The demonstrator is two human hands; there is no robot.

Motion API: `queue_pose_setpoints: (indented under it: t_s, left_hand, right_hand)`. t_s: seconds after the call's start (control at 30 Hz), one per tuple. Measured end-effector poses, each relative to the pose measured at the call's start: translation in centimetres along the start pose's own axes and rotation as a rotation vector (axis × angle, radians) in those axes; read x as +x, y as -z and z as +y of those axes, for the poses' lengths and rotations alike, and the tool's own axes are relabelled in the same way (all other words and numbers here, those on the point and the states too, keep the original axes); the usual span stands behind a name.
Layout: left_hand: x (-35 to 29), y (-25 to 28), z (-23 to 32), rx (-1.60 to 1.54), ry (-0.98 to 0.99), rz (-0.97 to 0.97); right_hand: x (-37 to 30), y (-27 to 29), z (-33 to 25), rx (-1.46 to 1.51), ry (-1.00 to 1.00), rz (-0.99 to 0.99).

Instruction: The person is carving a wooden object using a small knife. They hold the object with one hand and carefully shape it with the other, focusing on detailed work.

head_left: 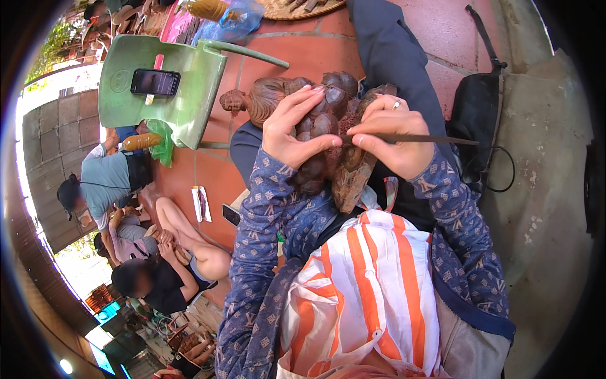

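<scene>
A dark brown wood carving (327, 117) lies across my lap. Rounded lumps cover its body, a carved figure with a head juts out on the left, and its lower end is rough, paler wood. My left hand (299, 126) grips the carving, fingers over its top and thumb stretched toward the middle. Pinched in my right hand (392, 136) is a long, thin, dark file (435, 138). One end of the file rests at the carving by my left thumb; the tapered end points right. A ring shows on my right hand.
A green plastic chair (177, 107) at upper left holds a phone (155, 83). Several people sit at the left, one in black (165, 282). A black bag (475, 104) with a strap lies to the right. Beyond my knees is a woven tray (297, 14).
</scene>
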State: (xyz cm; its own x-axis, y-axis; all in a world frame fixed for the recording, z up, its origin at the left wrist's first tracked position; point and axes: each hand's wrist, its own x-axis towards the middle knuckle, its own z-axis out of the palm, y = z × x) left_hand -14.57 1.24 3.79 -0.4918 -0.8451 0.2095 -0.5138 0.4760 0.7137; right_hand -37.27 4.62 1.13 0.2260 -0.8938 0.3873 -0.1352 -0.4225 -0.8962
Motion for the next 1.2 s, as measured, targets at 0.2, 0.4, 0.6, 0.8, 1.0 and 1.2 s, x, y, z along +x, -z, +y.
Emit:
queue_pose_setpoints:
  t_s: [0.2,0.4,0.6,0.8,1.0,1.2]
  left_hand:
    - [1.2,-1.3,1.4,0.065,0.142,0.062]
    - [0.7,0.9,-0.1,-0.102,0.04,-0.079]
    - [1.6,-0.9,1.3,0.077,0.235,0.044]
    - [0.0,0.1,-0.1,0.042,0.074,-0.053]
    - [-2.3,0.9,0.4,-0.04,0.258,-0.054]
    - [-2.1,0.4,0.7,0.101,0.19,0.003]
  right_hand:
    - [0.4,1.1,1.2,0.06,-0.061,0.099]
    - [0.4,0.2,0.2,0.009,0.02,-0.016]
    - [0.2,2.5,1.7,0.095,-0.098,0.146]
    - [-2.6,7.0,3.6,0.301,-0.366,0.398]
    - [-4.1,6.5,4.8,0.42,-0.393,0.421]
    - [-4.1,6.1,4.8,0.484,-0.405,0.404]
